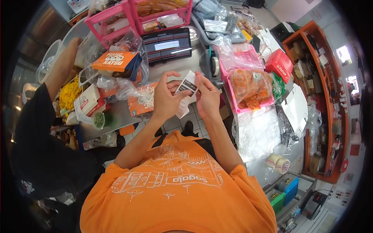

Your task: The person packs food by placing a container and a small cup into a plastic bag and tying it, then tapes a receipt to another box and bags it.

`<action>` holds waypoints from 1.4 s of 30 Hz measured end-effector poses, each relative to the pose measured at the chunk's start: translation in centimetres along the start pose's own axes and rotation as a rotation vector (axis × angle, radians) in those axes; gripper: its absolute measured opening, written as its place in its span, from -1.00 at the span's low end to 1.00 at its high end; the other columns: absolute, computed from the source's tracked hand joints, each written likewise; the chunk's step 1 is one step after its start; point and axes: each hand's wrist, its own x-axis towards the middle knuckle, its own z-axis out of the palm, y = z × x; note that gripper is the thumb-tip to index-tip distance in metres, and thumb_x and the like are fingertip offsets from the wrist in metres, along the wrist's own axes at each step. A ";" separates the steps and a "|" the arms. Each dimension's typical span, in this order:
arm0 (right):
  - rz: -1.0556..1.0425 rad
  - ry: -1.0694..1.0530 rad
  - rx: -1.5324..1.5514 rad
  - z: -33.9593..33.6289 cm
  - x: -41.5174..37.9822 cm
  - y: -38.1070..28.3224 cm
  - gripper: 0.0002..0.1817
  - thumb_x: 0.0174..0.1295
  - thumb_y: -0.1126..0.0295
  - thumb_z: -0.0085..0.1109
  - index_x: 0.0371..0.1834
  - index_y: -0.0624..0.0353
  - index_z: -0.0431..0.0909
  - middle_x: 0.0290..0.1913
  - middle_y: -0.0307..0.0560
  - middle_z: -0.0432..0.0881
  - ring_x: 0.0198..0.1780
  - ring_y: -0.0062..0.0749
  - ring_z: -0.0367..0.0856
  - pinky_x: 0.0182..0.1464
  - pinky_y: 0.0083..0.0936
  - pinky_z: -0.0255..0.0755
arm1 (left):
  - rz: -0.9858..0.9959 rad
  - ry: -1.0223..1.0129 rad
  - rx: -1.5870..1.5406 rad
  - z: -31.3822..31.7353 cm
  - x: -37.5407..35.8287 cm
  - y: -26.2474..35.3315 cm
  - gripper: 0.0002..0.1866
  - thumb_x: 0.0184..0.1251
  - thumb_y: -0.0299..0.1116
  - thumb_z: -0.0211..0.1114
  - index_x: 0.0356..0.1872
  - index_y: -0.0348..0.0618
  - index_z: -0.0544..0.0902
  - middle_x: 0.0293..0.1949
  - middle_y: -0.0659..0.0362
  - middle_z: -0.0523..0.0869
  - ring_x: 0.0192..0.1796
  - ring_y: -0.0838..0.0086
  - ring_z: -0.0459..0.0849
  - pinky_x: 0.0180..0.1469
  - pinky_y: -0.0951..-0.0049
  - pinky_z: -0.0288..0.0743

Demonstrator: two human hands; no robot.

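Observation:
A printed paper slip (185,90) with a black block near its top hangs between my two hands, above the table's front edge. My left hand (169,95) pinches its left side, with the thumb on the printed face. At the upper right corner of the slip, my right hand (207,93) grips it between thumb and fingers. Left of my hands lies an orange and white box (142,101) on the metal table (159,70). A tablet with a lit screen (167,44) stands just beyond them.
To the right are pink baskets (250,106) with plastic-wrapped orange packs, a red box (279,66) and clear plastic bags (258,136). An orange box (116,61) sits at the left. A co-worker in dark clothing (42,136) reaches in from the left. Tape rolls (278,164) lie at the lower right.

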 end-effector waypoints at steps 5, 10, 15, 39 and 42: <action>0.093 -0.045 0.098 0.1 0.4 3.0 -0.67 0.40 0.37 0.23 0.16 0.29 0.61 0.05 -0.14 0.68 0.02 -0.53 0.63 0.07 -0.52 0.55 | -0.014 0.025 0.130 -4.2 -1.2 -1.0 -0.53 0.24 -0.66 0.36 0.12 -0.18 0.39 -0.23 -0.03 0.79 -0.20 0.45 0.80 -0.24 0.52 0.65; 0.011 0.039 -0.097 0.2 1.7 9.5 -0.63 0.39 0.31 0.26 0.14 0.33 0.62 0.03 -0.17 0.68 -0.03 -0.53 0.62 0.01 -0.52 0.54 | 0.316 -0.125 0.773 -10.2 -2.2 -1.8 -0.85 0.22 -0.41 0.43 -0.20 -0.16 0.75 -0.32 0.08 0.81 -0.30 0.32 0.80 -0.26 0.40 0.60; 0.300 0.256 -0.390 -2.6 2.4 14.7 -0.61 0.29 0.19 0.37 0.09 0.19 0.69 -0.06 -0.22 0.66 -0.02 -0.45 0.56 -0.06 -0.29 0.49 | 0.301 -0.306 0.758 -18.4 -0.6 -4.3 -0.83 0.18 -0.35 0.46 -0.24 -0.18 0.81 -0.37 0.05 0.81 -0.39 0.31 0.74 -0.25 0.40 0.57; 0.136 0.410 -1.186 -16.3 16.9 2.7 -0.59 0.30 0.06 0.28 -0.27 0.29 0.63 -0.12 -0.03 0.64 -0.03 -0.18 0.61 0.16 -0.05 0.50 | 0.151 -0.061 1.208 -11.4 -1.5 -4.3 -0.41 0.31 -0.22 0.34 0.37 0.57 0.48 0.57 -0.25 -0.09 0.28 -0.13 0.54 0.21 0.06 0.50; 0.176 0.167 -0.499 -16.8 14.2 1.1 -0.61 0.34 0.09 0.25 -0.32 0.29 0.66 -0.10 -0.04 0.62 0.02 -0.18 0.59 0.14 0.09 0.54 | 0.087 -0.291 1.133 -13.2 -0.5 -3.9 -0.37 0.25 -0.13 0.40 0.36 0.67 0.46 0.60 -0.19 -0.16 0.25 -0.09 0.59 0.15 0.11 0.57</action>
